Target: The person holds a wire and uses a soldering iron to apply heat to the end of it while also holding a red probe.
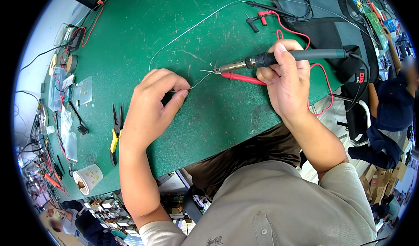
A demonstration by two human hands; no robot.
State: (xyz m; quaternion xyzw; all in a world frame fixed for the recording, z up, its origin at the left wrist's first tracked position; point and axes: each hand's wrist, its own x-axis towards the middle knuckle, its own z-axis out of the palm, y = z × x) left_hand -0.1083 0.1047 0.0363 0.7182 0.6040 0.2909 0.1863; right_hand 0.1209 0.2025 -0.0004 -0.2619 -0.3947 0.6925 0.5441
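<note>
The person's left hand [152,102] pinches one thin solder wire [198,81] on the green mat [174,28]; right hand [283,80] grips one soldering iron [270,59] above one red probe [242,78].

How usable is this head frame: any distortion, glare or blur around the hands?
Head view: strong fisheye bending, black corners, green bench mat edges curved. Even lighting, soft shadow under the left hand, no glare. Right hand, grey-handled soldering iron and thin silver solder wire sharp; rim clutter smeared.

Scratched green workbench mat [144,23], black chair [349,41] at right, cardboard boxes [384,180] on floor.
</note>
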